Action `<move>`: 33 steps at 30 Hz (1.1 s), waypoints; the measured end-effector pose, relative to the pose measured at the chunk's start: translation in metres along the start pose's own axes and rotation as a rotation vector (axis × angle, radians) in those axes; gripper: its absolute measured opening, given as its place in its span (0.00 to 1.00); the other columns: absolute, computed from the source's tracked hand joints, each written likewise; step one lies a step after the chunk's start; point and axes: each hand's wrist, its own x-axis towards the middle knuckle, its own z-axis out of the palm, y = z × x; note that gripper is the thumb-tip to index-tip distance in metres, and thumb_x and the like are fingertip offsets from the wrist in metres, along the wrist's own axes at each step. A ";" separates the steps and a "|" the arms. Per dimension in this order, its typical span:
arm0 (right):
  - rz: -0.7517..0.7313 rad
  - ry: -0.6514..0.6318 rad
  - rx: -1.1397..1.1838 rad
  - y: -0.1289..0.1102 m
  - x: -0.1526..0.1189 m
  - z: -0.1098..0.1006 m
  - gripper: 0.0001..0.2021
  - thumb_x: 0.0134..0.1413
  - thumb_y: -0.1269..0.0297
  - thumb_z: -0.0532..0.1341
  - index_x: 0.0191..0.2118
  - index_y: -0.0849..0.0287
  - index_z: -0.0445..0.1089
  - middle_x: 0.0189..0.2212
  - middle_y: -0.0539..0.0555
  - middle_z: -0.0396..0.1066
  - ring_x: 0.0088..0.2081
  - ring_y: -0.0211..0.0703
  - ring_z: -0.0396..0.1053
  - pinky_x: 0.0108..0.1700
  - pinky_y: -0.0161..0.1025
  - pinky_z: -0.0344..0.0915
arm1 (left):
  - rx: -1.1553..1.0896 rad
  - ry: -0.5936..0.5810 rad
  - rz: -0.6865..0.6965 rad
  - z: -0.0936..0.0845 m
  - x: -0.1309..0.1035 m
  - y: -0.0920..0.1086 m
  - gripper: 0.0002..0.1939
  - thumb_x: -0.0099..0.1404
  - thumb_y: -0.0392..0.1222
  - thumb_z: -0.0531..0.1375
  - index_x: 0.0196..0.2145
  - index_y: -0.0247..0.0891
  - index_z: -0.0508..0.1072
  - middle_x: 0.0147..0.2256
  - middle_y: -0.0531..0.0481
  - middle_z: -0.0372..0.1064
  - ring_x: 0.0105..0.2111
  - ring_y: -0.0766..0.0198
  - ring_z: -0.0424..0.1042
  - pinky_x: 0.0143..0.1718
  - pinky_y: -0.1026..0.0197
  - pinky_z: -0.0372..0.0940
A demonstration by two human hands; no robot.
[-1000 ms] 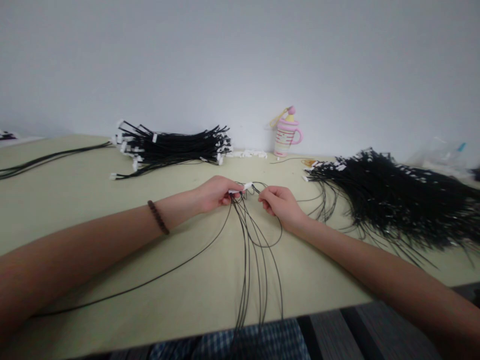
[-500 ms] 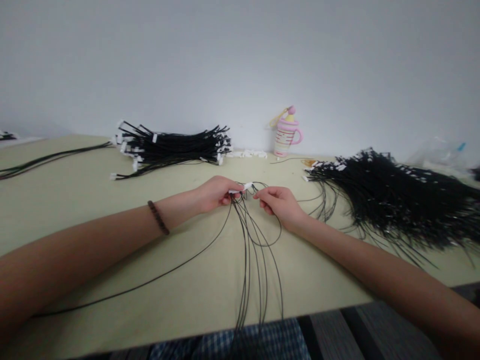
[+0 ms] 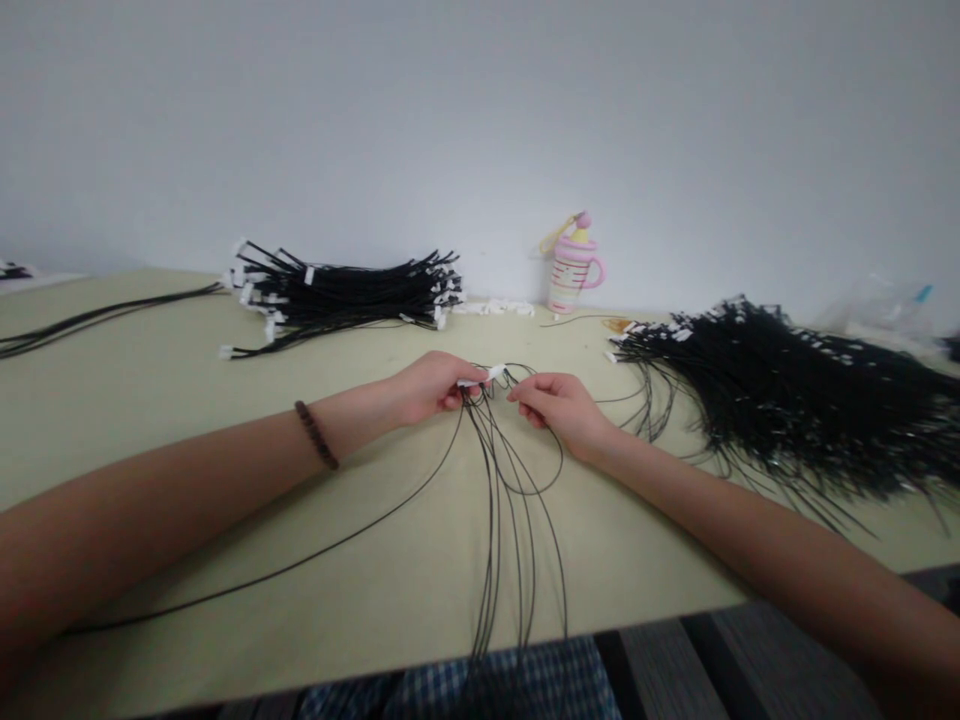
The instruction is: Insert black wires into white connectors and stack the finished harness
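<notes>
My left hand (image 3: pixel 441 387) is closed on white connectors (image 3: pixel 496 373) with thin black wires (image 3: pixel 493 500) running out of them. Several of these wires hang down over the table's front edge, and one sweeps off to the left under my forearm. Just right of the connectors, my right hand (image 3: pixel 555 405) pinches a thin black wire between thumb and forefinger. That wire bends in a loop below my right hand. How its tip sits against the connector is too small to make out.
A bundle of black cables (image 3: pixel 349 292) with white connectors lies at the back left. Loose white connectors (image 3: pixel 499 308) lie by the wall, beside a pink-striped cup (image 3: pixel 572 270). A large heap of black wires (image 3: pixel 810 400) covers the right side, with a clear plastic bag (image 3: pixel 877 305) behind.
</notes>
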 end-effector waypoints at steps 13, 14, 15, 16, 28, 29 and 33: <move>0.001 -0.029 0.001 0.001 0.000 -0.003 0.08 0.40 0.64 0.61 0.22 0.65 0.66 0.14 0.46 0.60 0.16 0.28 0.54 0.20 0.31 0.48 | -0.005 0.013 0.004 0.001 0.000 0.001 0.05 0.52 0.35 0.60 0.22 0.29 0.72 0.18 0.51 0.60 0.16 0.75 0.53 0.14 0.70 0.41; 0.005 -0.032 0.001 0.001 0.000 -0.003 0.08 0.40 0.64 0.61 0.22 0.65 0.66 0.14 0.46 0.60 0.16 0.28 0.54 0.20 0.31 0.48 | -0.006 0.009 0.005 0.000 0.001 0.001 0.05 0.52 0.35 0.59 0.22 0.29 0.72 0.18 0.51 0.60 0.16 0.75 0.53 0.14 0.70 0.41; 0.008 -0.034 0.001 0.000 0.000 -0.003 0.08 0.40 0.64 0.61 0.22 0.65 0.66 0.14 0.46 0.60 0.16 0.28 0.54 0.20 0.31 0.48 | -0.007 0.005 0.006 0.000 0.001 0.000 0.06 0.53 0.35 0.59 0.22 0.29 0.72 0.18 0.51 0.60 0.16 0.75 0.53 0.14 0.70 0.41; 0.012 -0.035 0.000 0.000 0.000 -0.003 0.08 0.40 0.64 0.61 0.22 0.65 0.66 0.14 0.46 0.60 0.16 0.28 0.54 0.20 0.31 0.48 | -0.006 0.002 0.005 0.000 0.001 0.000 0.06 0.53 0.35 0.59 0.22 0.29 0.72 0.18 0.51 0.60 0.16 0.75 0.53 0.13 0.70 0.41; 0.015 -0.047 0.004 0.001 -0.001 -0.002 0.08 0.40 0.64 0.61 0.24 0.65 0.67 0.15 0.46 0.61 0.16 0.29 0.54 0.20 0.31 0.49 | 0.003 0.005 0.014 0.001 -0.001 0.000 0.05 0.52 0.35 0.59 0.22 0.29 0.71 0.19 0.51 0.60 0.16 0.75 0.53 0.13 0.70 0.42; 0.015 -0.047 0.006 0.001 -0.001 -0.002 0.08 0.40 0.64 0.61 0.24 0.65 0.67 0.15 0.46 0.61 0.16 0.29 0.54 0.20 0.31 0.49 | 0.003 0.005 0.016 0.001 -0.001 0.000 0.05 0.52 0.35 0.59 0.22 0.29 0.71 0.19 0.51 0.60 0.16 0.75 0.53 0.13 0.70 0.42; 0.020 -0.042 0.005 0.000 -0.001 -0.002 0.08 0.40 0.64 0.61 0.24 0.65 0.67 0.15 0.46 0.61 0.16 0.29 0.54 0.20 0.31 0.49 | 0.004 0.000 0.019 0.001 -0.001 -0.001 0.05 0.52 0.35 0.59 0.23 0.29 0.71 0.19 0.51 0.60 0.16 0.75 0.54 0.13 0.70 0.41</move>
